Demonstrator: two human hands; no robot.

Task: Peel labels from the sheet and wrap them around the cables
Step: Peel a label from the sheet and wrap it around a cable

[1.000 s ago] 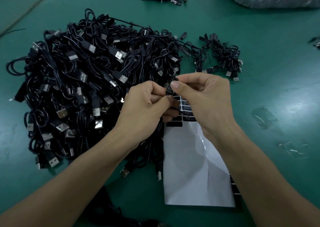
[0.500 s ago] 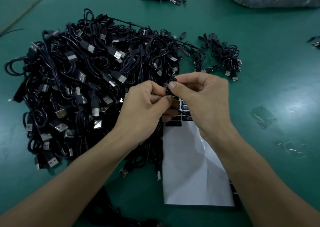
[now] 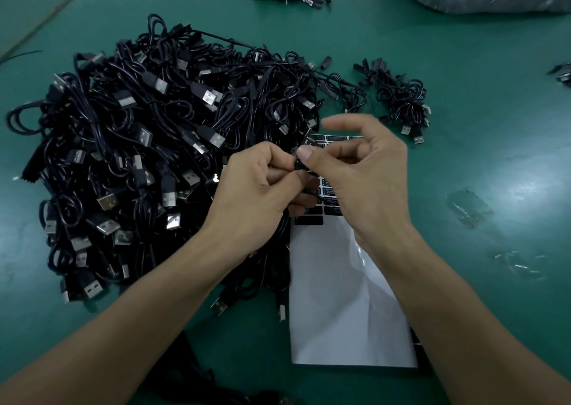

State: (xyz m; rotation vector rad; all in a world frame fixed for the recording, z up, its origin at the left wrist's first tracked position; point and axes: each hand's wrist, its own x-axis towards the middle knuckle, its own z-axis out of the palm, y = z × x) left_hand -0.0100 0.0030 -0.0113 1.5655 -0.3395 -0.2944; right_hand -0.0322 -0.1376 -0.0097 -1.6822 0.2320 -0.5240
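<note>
Black cable (image 3: 299,166) pinched between both hands above the sheet's (image 3: 340,296) top end, just beside the pile (image 3: 148,157). Left hand (image 3: 256,188): fingers curled tight on it. Right hand (image 3: 364,176): thumb clamps it against the lower fingers, index sticking up.

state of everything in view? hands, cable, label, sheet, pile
left hand, pinches the cable
right hand, thumb pinches the label, forefinger lifted
cable, held between both hands
label, on the cable, between the thumbs
label sheet, flat, near part peeled bare, labels at far end
cable pile, tangled heap left of sheet
</note>
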